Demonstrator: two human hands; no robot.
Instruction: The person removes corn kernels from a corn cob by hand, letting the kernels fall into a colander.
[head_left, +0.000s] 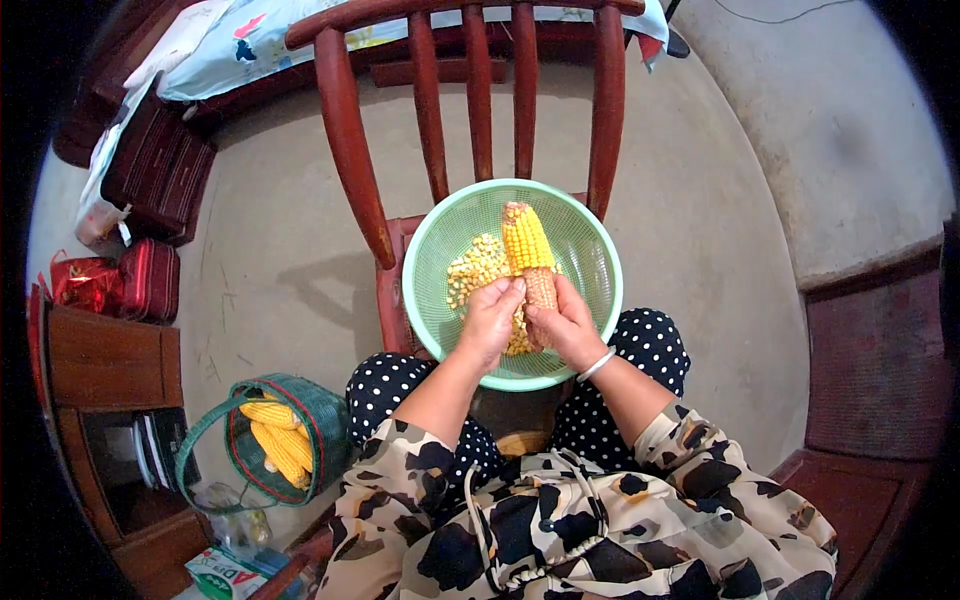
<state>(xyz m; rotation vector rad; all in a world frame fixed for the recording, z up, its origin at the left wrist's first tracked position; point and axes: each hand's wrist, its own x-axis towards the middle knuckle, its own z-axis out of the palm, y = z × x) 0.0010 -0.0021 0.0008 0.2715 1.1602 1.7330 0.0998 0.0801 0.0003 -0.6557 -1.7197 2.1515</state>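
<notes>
A corn cob (527, 240) stands tilted over a light green plastic mesh basket (414, 289). Yellow kernels still cover its upper part, while the lower part is bare and pinkish-brown. My right hand (568, 324) grips this bare end, a white bangle on the wrist. From the other side my left hand (489, 319) holds the cob, its thumb against the lower edge of the kernel rows. Loose corn kernels (474, 268) lie in the basket, partly hidden beneath my hands and the cob.
The basket rests on a red wooden chair (390, 300) with a slatted back. To my left, a green woven handled basket (330, 427) holds several corn cobs (281, 444). Beyond are a wooden cabinet (112, 352), a red case (150, 281) and a bed (300, 52).
</notes>
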